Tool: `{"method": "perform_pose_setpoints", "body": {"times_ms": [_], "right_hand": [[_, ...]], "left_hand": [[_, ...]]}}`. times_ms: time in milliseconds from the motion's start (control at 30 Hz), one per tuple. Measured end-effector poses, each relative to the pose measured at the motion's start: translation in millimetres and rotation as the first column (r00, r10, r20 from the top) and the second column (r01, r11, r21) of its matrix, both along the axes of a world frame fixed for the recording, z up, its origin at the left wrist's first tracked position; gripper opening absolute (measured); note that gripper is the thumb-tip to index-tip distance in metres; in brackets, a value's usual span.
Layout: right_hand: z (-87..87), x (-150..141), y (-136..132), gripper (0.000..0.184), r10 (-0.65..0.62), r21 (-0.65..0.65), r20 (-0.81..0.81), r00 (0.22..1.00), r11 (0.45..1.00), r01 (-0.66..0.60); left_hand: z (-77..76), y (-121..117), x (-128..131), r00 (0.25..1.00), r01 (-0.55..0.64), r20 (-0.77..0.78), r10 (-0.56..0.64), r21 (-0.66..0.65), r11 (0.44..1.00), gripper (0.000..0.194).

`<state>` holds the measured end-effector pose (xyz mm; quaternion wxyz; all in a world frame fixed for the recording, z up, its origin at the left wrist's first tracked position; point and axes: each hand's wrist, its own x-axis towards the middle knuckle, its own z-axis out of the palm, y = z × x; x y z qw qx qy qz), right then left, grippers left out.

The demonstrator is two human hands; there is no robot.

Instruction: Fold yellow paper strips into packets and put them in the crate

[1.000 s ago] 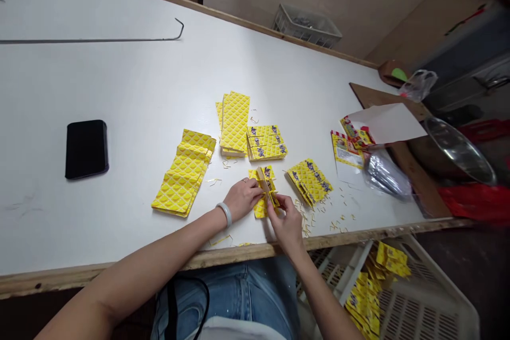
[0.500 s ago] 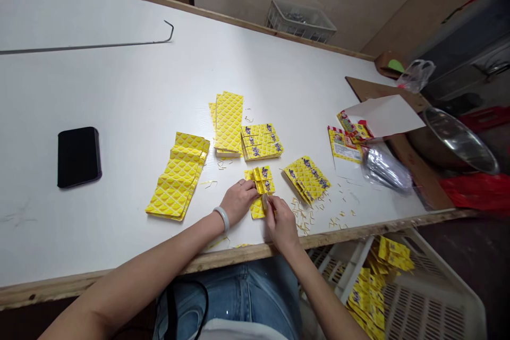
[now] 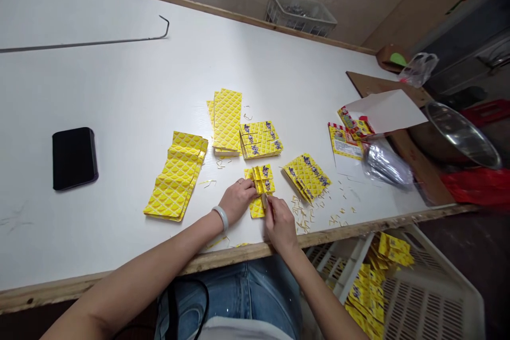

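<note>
— Left hand (image 3: pixel 238 199)?
— Pressed on a small stack of yellow packets (image 3: pixel 260 187) near the front edge of the white surface (image 3: pixel 119 90); white bangle on the wrist.
— Right hand (image 3: pixel 280 221)?
— Just beside, fingertips pinching the same stack's lower right edge.
— Around them?
— More yellow packets: a fanned pile (image 3: pixel 176 175) to the left, two piles behind (image 3: pixel 227 119), another to the right (image 3: pixel 306 176). Tiny yellow scraps (image 3: pixel 303 218) scattered nearby. Black phone (image 3: pixel 74 158) well apart, far left. White crate (image 3: pixel 398 287) with packets below the edge.

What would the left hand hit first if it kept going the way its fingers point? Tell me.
Probably the right hand: the left hand points across the yellow packet both hold, though depth is unclear.
</note>
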<state>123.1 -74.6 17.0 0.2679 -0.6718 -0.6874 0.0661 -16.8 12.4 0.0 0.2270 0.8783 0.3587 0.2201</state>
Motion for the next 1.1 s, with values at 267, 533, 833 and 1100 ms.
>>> {"method": "perform_pose_setpoints", "body": {"times_ms": [267, 533, 833, 1100], "right_hand": [[-0.4, -5.8, -3.7, 0.025, 0.027, -0.017, 0.071, 0.997, 1.000, -0.026], [-2.4, -11.5, -3.6, 0.023, -0.045, -0.040, 0.121, 0.992, 0.998, 0.050], [6.1, -7.2, -0.8, 0.021, -0.145, -0.141, -0.049, 0.988, 0.981, 0.137], [1.3, -9.1, -3.9, 0.024, -0.105, -0.131, 0.079, 0.991, 0.985, 0.115]], "left_hand": [[18.1, 4.9, -4.7, 0.990, 0.107, -0.095, -0.105, 0.019, 0.994, 0.039], [32.7, 2.5, 3.1, 0.961, 0.121, -0.248, -0.122, -0.021, 0.992, 0.036], [6.8, -4.6, -4.6, 0.999, -0.011, 0.045, 0.015, -0.092, 0.996, 0.044], [-0.8, -8.9, -8.1, 0.997, 0.081, -0.018, -0.079, 0.179, 0.981, 0.016]]}}
